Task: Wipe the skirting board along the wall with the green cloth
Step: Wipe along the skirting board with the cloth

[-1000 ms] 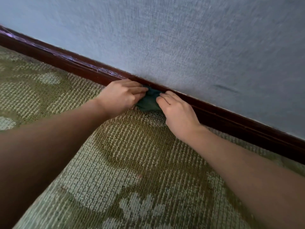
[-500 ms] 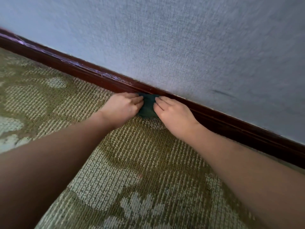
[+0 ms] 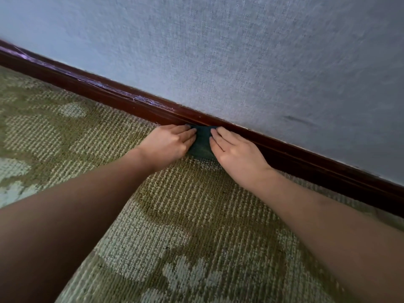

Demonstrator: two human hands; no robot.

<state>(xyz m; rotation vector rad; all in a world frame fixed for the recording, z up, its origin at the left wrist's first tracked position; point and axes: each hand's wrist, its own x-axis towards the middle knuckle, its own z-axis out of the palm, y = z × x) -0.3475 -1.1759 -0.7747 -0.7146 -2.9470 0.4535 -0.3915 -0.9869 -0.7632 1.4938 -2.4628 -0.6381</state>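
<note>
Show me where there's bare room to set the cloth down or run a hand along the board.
Free: the patterned green carpet between the forearms, and the strips beside the dark brown wooden skirting board left of the left hand and right of the right hand. Crowded: where both hands press the dark green cloth at the board.

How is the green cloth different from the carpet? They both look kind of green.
The green cloth is dark, plain teal; the carpet is pale olive with light patches. The cloth is small, pressed to the skirting board by the left hand and right hand; the carpet spreads across the floor. Both are greenish fabric.
</note>
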